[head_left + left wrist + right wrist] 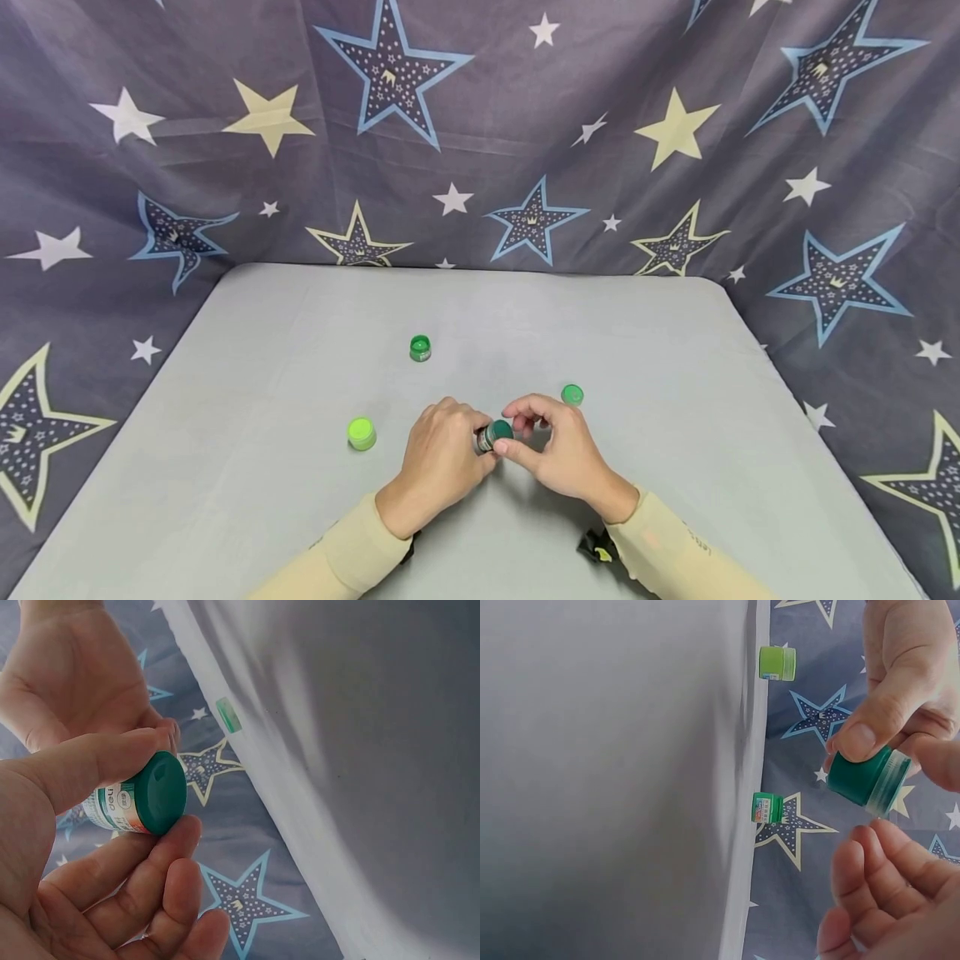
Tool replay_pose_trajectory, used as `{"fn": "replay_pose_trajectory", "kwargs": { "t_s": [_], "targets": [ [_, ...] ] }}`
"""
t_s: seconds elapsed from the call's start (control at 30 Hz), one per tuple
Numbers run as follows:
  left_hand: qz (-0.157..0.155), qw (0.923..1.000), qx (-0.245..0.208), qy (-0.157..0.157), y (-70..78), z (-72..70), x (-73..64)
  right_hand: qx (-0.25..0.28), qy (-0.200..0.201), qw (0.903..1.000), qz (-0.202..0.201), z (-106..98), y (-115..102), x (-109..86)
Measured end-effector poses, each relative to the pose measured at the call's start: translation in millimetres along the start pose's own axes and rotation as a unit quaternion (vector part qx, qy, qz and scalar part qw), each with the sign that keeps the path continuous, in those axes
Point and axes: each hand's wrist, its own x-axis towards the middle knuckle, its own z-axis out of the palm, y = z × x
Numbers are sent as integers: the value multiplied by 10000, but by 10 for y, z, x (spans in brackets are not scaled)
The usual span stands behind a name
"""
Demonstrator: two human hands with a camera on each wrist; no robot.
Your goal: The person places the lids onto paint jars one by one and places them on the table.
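Observation:
My left hand [447,446] pinches a small dark green paint jar [160,793] between thumb and fingers, above the table. A printed label with "deli" shows on its side in the left wrist view. A clear ridged rim [888,782] faces my right hand in the right wrist view. Around that end, my right hand [558,442] has its fingers spread and loosely bent. Its thumb is right at the jar, while the other fingertips [877,829] stand a little off it.
On the grey-white table [285,350] stand a light green jar [362,433] at left and an uncovered green jar [420,348] farther back. A round green lid [572,394] lies beyond my right hand. Star-patterned cloth [487,133] hangs behind and at both sides.

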Motion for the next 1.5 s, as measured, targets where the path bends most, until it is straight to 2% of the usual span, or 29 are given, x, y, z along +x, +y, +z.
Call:
{"fn": "replay_pose_trajectory", "kwargs": {
  "t_s": [0.13, 0.33, 0.63, 1.5],
  "targets": [
    [9, 10000, 17, 28, -7, -8, 8, 78, -60, 9996, -267, -19, -23, 9],
    [18, 10000, 14, 49, -12, -18, 18, 196, -125, 9992, -324, -15, -25, 14],
    [-55, 10000, 37, -33, -7, -24, 23, 313, -37, 9994, -130, 6, -22, 25],
    [-35, 10000, 21, -42, -7, -5, 13, -69, 61, 9985, 544, 23, -19, 14]
  ]
}}
